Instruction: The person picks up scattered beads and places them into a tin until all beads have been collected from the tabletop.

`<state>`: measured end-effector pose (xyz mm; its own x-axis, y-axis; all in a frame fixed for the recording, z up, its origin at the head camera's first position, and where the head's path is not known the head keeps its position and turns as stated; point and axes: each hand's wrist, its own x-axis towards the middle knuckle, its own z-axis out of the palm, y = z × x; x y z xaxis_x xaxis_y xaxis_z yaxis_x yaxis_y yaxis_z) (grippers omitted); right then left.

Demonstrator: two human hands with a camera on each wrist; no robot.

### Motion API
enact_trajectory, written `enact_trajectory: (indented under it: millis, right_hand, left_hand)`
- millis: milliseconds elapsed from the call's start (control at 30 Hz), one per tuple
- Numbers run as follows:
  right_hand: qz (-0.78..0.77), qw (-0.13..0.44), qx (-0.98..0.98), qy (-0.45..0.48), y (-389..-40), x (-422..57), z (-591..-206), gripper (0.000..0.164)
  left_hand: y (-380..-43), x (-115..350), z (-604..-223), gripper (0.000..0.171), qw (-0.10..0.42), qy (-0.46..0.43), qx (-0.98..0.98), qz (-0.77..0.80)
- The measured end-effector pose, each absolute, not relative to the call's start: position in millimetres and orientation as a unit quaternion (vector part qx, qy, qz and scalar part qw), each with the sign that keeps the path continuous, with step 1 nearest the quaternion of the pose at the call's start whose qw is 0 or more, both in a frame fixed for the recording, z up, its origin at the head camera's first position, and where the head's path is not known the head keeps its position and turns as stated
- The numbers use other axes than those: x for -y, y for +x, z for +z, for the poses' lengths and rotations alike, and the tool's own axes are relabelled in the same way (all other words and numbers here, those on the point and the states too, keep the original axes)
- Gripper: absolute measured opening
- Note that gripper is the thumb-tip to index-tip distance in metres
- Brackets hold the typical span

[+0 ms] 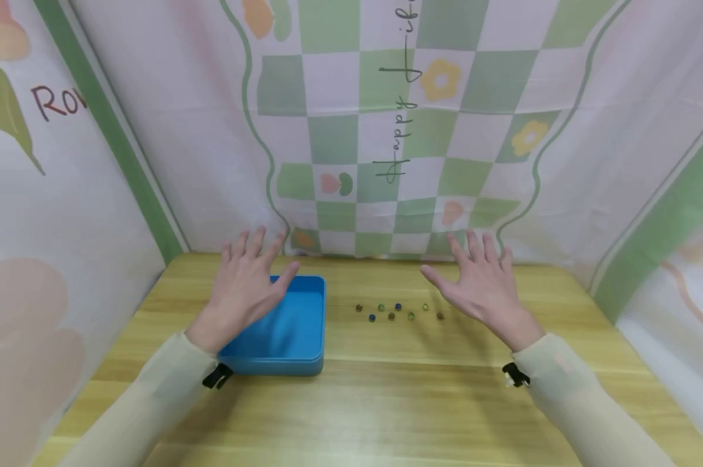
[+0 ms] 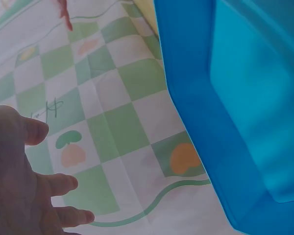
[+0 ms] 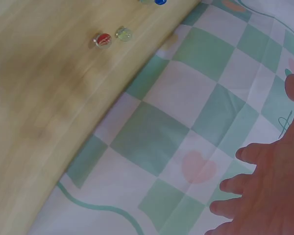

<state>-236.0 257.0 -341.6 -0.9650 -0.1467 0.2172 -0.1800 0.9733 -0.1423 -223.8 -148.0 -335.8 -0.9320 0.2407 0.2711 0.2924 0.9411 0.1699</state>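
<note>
My left hand (image 1: 243, 288) hovers with spread fingers above the blue box (image 1: 296, 318), holding nothing; it covers the box's left part in the head view. On the other side my right hand (image 1: 484, 285) is raised, fingers spread and bare, to the right of several small glass marbles (image 1: 392, 316). These lie in two loose rows on the table, some blue, some green, some brownish. In the right wrist view a red-swirled marble (image 3: 103, 39) lies beside a pale yellow-green marble (image 3: 123, 34). The left wrist view shows the box's blue wall (image 2: 188, 63) near the left hand.
The light wood table (image 1: 375, 415) runs under both forearms. A checkered curtain (image 1: 381, 136) with printed flowers hangs along its back edge, and pale printed curtains (image 1: 54, 259) stand at both sides. Black wrist straps (image 1: 218, 376) sit on both cuffs.
</note>
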Motion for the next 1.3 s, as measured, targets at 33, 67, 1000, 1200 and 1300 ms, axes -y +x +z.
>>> enact_trajectory:
  millis: [33,67,1000,1200,1300]
  right_hand:
    - [0.082,0.102,0.988,0.083,-235.4,-257.1,-342.3,0.103]
    - [0.082,0.101,0.988,0.083,-234.7,-257.4,-342.8,0.102]
    - [0.09,0.098,0.988,0.08,-221.4,-267.8,-360.5,0.101]
    - [0.093,0.107,0.986,0.085,-218.0,-267.8,-363.0,0.099]
    - [0.096,0.105,0.986,0.086,-217.2,-268.3,-365.2,0.099]
  left_hand:
    - [-223.0,148.6,-336.2,0.078,0.124,-0.136,0.977,-0.104]
    - [-222.3,149.1,-336.6,0.078,0.123,-0.136,0.978,-0.103]
    - [-204.1,166.5,-350.3,0.075,0.123,-0.126,0.978,-0.116]
    - [-200.0,172.4,-352.4,0.077,0.119,-0.121,0.979,-0.112]
    - [-198.4,175.6,-354.6,0.078,0.118,-0.119,0.979,-0.114]
